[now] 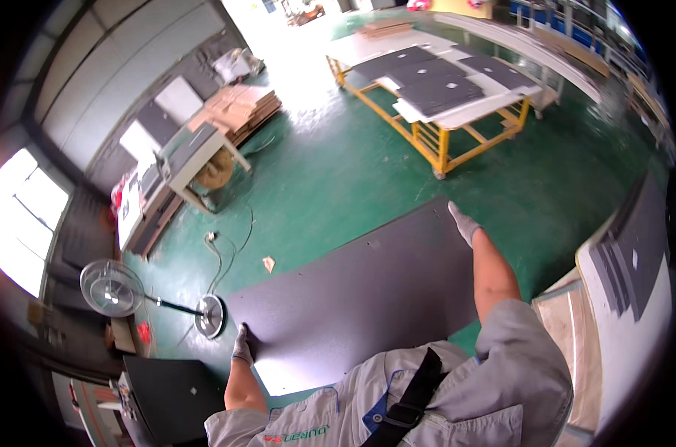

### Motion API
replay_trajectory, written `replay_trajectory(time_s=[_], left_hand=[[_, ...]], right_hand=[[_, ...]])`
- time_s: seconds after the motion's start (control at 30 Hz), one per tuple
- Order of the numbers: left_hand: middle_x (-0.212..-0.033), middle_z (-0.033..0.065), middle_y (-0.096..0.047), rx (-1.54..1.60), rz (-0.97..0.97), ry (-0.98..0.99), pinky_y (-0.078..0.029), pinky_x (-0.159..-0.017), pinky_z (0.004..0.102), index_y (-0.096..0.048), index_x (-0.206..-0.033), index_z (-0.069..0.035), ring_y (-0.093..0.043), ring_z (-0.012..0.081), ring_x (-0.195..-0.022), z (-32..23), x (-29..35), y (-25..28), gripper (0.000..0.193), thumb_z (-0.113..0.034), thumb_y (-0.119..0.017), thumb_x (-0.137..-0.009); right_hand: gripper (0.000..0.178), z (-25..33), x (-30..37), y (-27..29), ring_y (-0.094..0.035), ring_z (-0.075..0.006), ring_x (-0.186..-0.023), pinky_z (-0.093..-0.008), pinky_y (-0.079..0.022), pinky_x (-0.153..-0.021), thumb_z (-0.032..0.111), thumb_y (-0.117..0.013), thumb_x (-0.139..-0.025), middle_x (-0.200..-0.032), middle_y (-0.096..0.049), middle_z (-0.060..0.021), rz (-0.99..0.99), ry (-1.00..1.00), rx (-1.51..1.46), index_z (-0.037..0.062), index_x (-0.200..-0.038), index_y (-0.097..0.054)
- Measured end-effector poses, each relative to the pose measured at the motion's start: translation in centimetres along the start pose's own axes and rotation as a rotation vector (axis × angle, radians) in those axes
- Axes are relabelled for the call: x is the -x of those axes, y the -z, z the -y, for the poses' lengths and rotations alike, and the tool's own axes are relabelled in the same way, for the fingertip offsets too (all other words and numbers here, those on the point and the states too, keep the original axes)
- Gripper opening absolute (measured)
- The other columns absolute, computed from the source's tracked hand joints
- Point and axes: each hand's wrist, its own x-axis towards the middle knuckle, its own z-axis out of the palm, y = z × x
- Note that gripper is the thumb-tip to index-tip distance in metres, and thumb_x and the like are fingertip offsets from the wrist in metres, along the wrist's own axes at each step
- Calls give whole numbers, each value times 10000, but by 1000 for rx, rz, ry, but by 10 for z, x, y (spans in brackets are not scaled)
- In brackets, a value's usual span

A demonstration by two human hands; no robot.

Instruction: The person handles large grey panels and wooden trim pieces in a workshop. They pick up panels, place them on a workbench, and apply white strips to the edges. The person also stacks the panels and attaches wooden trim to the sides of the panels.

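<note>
A large dark grey rectangular panel [360,298] is held flat in front of my body, tilted so that its right end lies farther away. Small marks or holes dot its long far edge. My left hand [241,345], in a pale glove, grips the left short edge, its thumb on the top face. At the far right corner my right hand [464,222], gloved too, is closed over the edge with its fingers partly hidden. Both forearms are bare below short grey sleeves.
A standing fan [210,316] and a loose cable [220,257] are on the green floor at left. Ahead right stands a yellow-framed cart [443,145] bearing dark panels. More panels lean on a white board [643,343] at right; a dark board [178,398] is lower left.
</note>
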Motion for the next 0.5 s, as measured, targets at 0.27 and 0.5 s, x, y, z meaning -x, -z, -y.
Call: replay_trajectory(time_s=[0.27, 0.5], left_hand=[[-1540, 93, -535, 325, -105, -44, -355, -1197, 508, -455, -1553, -68, -500, 320, -1396, -51, -110, 49, 827, -635, -616, -973], [-1478, 60, -598, 303, -230, -30, -372, -1185, 444, -495, -1535, -93, -533, 268, -1360, -269, -303, 96, 779, -609, -647, -971]], right_hand=[[766, 246, -219, -272, -440, -284, -1458, -391, -317, -1225, 634, -476, -1032, -1592, -495, -64, 143, 273, 263, 63, -1543, -477], [922, 371, -372, -490, -308, -261, -1543, -410, -239, -1259, 729, -442, -992, -1684, -341, -69, 237, 164, 102, 59, -1618, -348]])
